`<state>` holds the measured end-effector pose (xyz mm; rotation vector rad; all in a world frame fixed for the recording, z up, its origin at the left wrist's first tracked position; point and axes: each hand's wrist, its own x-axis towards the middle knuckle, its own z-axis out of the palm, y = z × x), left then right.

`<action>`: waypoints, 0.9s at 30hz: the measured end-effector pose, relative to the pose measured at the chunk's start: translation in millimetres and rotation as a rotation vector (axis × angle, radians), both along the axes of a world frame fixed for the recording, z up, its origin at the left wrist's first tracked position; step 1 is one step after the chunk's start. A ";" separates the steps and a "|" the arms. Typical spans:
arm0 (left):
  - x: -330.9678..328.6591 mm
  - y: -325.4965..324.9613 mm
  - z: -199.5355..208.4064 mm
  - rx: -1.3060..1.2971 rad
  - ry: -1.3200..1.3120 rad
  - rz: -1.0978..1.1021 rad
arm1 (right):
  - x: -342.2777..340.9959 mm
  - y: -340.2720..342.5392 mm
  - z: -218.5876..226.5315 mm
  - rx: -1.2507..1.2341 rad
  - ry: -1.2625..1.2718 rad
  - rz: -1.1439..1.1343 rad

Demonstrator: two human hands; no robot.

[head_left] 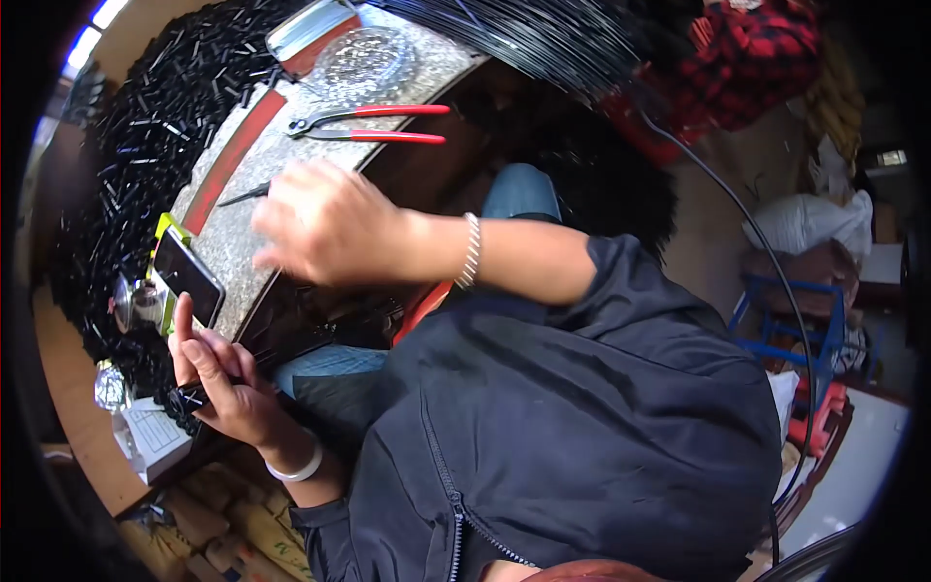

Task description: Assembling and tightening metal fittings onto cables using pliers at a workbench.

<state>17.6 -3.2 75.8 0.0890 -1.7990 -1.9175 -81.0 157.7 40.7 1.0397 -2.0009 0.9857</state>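
My left hand (221, 380) is at the lower left, its index finger stretched out and the other fingers curled. A short black piece (190, 396) is held in it, its far part hidden by the fingers. Over the grey bench top (254, 241) my right hand (315, 221) is smeared by motion, fingers bent. Beside its fingers a thin dark pointed thing (242, 195) shows; whether the hand holds it or it lies behind, I cannot tell. Red-handled pincers (373, 124) lie just beyond. A dark-screened phone (186, 276) stands near my left hand.
A big heap of short black pieces (145, 165) covers the far left. A clear dish of small shiny parts (367, 60) sits at the back, near a bundle of long black rods (543, 39). A red strip (233, 160) lies on the bench. A white box (155, 441) stands lower left.
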 end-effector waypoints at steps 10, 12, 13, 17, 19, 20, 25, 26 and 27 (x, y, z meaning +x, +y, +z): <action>5.8 -18.3 -31.7 0.051 -0.133 0.118 | -59.2 -50.0 -65.8 0.297 -0.152 -0.184; -1.2 0.7 -21.5 -0.099 -0.037 0.074 | -66.7 -45.5 -68.7 0.085 -0.101 0.145; -7.7 3.6 -24.2 -0.027 -0.053 -0.037 | -68.8 -35.6 -62.4 0.118 -0.064 0.100; -7.7 15.2 -12.8 -0.359 -0.007 -0.036 | -71.0 -36.0 -58.7 0.591 0.025 -0.179; -3.3 12.3 -17.9 -0.326 0.051 -0.023 | -66.2 -42.0 -54.7 0.608 0.070 -0.197; -2.9 11.3 -19.5 -0.330 0.103 -0.010 | -65.2 -43.9 -53.8 0.601 0.096 -0.182; 0.3 16.4 -28.5 -0.253 0.169 -0.019 | -73.2 -52.2 -56.8 0.615 0.147 -0.200; 1.4 16.1 -30.7 -0.270 0.196 -0.003 | -72.4 -52.2 -54.8 0.603 0.136 -0.175; 4.0 15.1 -30.9 -0.251 0.209 0.004 | -72.8 -51.7 -52.8 0.512 0.034 -0.084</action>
